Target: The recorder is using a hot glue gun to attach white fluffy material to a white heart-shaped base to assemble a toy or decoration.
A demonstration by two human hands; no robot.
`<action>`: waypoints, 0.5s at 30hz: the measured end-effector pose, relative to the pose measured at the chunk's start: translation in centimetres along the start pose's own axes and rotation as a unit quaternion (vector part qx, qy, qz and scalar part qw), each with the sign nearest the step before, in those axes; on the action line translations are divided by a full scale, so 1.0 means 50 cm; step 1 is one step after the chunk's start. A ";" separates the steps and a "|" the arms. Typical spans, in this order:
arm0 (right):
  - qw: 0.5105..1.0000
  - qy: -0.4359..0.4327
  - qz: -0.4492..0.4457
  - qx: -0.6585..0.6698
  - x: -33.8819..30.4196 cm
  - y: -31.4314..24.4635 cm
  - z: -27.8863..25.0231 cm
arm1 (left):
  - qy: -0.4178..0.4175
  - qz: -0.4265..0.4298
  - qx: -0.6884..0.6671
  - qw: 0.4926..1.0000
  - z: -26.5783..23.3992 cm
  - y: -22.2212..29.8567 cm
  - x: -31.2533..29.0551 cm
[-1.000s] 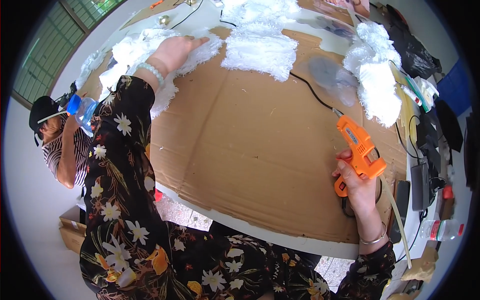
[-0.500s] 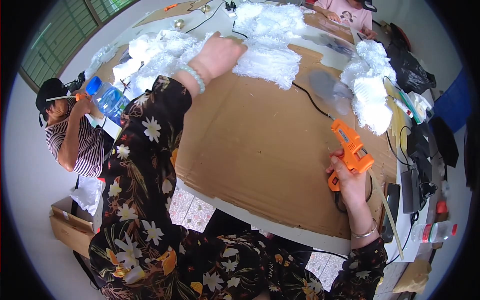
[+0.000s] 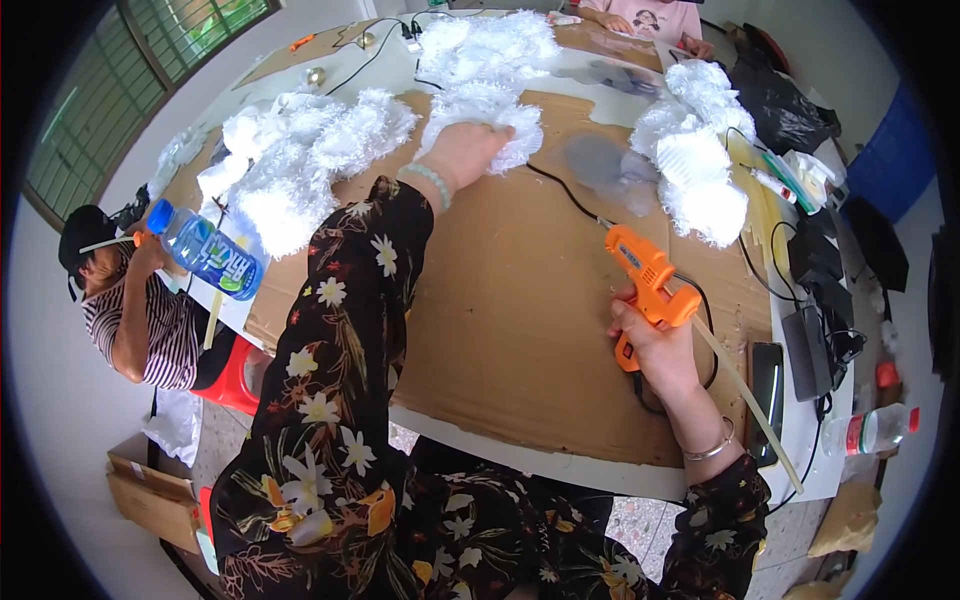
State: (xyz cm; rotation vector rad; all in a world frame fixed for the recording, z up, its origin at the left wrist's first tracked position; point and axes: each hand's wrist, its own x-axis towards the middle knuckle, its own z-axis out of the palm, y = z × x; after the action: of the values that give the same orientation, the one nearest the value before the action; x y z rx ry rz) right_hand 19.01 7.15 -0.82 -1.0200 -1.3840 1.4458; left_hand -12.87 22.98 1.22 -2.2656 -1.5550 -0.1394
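Observation:
My left hand [image 3: 468, 153] reaches far across the table and rests on a white fluffy piece [image 3: 512, 140], fringed like tinsel, its fingertips curled in and partly sunk in the fluff. In my right hand [image 3: 650, 335] is an orange glue gun [image 3: 650, 275], its nozzle pointing up and to the left, away from me. A long pale glue stick [image 3: 750, 405] sticks out of its back end. The gun's black cord [image 3: 565, 190] runs toward the far side, near the white piece. Brown cardboard [image 3: 520, 330] covers the table under both hands.
More white fluffy pieces lie left [image 3: 310, 150], at the back and right. A blue-capped bottle [image 3: 210, 255] stands left, near a person in a striped shirt [image 3: 150, 325]. Another person in pink [image 3: 650, 18] sits at the far side. A phone [image 3: 765, 390] and black adapters [image 3: 810, 350] lie right.
My left hand has come down onto the white fluffy piece, from beside its left edge. The view has shifted a little; my right hand still holds the glue gun.

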 end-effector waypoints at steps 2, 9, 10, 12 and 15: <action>1.000 -0.015 0.006 -0.007 -0.010 -0.002 0.031 | 0.034 0.000 0.003 0.999 -0.003 -0.011 -0.034; 0.999 0.022 -0.045 -0.010 -0.067 0.009 0.094 | 0.043 -0.008 -0.016 0.999 -0.082 0.011 -0.119; 0.999 0.009 -0.047 -0.009 -0.074 0.007 0.104 | 0.042 -0.019 -0.009 0.999 -0.098 0.016 -0.134; 0.998 0.020 -0.056 0.005 -0.083 0.011 0.113 | -0.036 0.026 0.018 0.999 -0.111 0.030 -0.156; 0.997 0.045 -0.056 0.012 -0.098 0.013 0.114 | -0.058 0.035 -0.048 0.997 -0.175 0.053 -0.173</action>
State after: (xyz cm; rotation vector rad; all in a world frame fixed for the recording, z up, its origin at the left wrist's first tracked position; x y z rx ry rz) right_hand 14.94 0.79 -1.23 -0.9655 -1.3347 1.3155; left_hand -12.55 11.37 6.03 -2.4395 -1.5529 -0.0660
